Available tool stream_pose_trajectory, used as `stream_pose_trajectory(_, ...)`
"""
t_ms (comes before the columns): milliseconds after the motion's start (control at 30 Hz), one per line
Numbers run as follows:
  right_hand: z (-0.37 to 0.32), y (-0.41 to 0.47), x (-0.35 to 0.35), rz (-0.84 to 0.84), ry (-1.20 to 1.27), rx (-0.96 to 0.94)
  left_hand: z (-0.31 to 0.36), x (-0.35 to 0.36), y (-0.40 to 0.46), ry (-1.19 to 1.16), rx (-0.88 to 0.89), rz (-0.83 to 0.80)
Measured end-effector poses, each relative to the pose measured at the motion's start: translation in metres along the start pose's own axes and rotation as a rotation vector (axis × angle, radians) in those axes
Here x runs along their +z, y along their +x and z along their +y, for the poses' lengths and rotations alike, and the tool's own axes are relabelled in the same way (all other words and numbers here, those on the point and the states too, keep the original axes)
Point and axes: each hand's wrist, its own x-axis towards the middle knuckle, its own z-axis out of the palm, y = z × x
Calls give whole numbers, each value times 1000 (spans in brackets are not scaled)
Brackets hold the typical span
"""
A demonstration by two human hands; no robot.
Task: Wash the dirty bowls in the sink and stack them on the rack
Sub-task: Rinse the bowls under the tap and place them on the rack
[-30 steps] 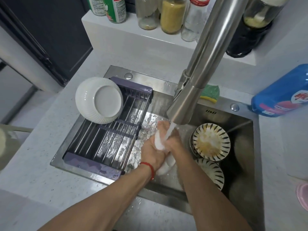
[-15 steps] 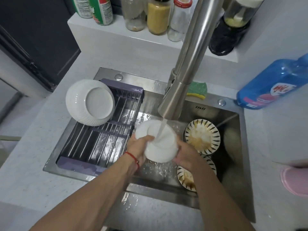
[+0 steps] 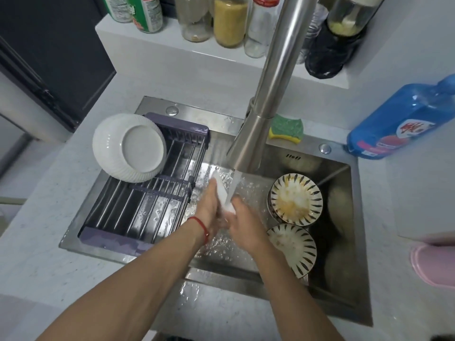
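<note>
I hold a white bowl (image 3: 222,193) edge-on under the running tap (image 3: 248,148), over the middle of the steel sink (image 3: 344,254). My left hand (image 3: 208,205) grips its left side and my right hand (image 3: 242,222) grips its right side. A clean white ribbed bowl (image 3: 129,147) lies upside down on the far left corner of the purple drying rack (image 3: 138,210). On the sink's right side stand striped dirty bowls: a stack with yellow residue (image 3: 295,198) and another bowl (image 3: 293,247) nearer me.
A green and yellow sponge (image 3: 285,129) lies on the sink's back rim. A blue detergent bottle (image 3: 403,121) lies on the counter at right, a pink object (image 3: 433,264) below it. Jars and bottles (image 3: 230,20) line the back shelf.
The white bowl has turned from facing me bottom-up to edge-on between my hands, still under the water stream. The view has shifted slightly.
</note>
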Motion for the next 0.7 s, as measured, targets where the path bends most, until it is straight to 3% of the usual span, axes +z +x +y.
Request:
stream_pose_trajectory(100, 3, -8, 11, -88, -303, -109, 4, -15, 11, 41, 60, 89)
stream_pose_trajectory(200, 9, -21, 1, -145, -304, -198, -4, -29, 24, 8, 63, 167)
stream_pose_trajectory(300, 28, -1, -13, -235, -422, -60, -18, -33, 20, -28, 57, 76)
stream_pose_trajectory(400, 34, 45, 0, -195, -547, 50, -25, -18, 8, -96, 44, -24)
stream_pose_trajectory(567, 15, 19, 3, -374, -484, -227, -25, -18, 11, -182, 67, -34)
stream_pose_trajectory(633, 30, -3, -9, -297, -596, -245, -28, -22, 17, -237, 48, -1)
stream_pose_trajectory(700, 38, 5, -12, -173, -748, -50, -31, -14, 16, -245, 48, -29)
